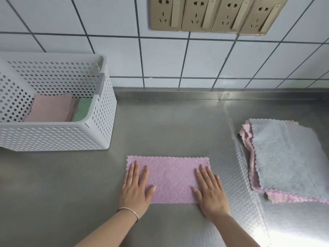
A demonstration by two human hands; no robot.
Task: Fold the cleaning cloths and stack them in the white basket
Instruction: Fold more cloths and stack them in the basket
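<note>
So the basket (58, 138) sits at the far left of the counter (71, 184), pushed back toward the wall (160, 59). Inside it there's 1 folded cloth (51, 108) lying on the bottom, with a 2nd one (83, 109) just to its right. Front and centre on the counter lies a cloth folded over (170, 177), left hand (135, 188) flat on its left end, right hand (210, 191) flat on its right end. Off to the right is a pile of unfolded cloths (288, 157). 4 sockets (217, 13) are up on the wall behind.
</note>
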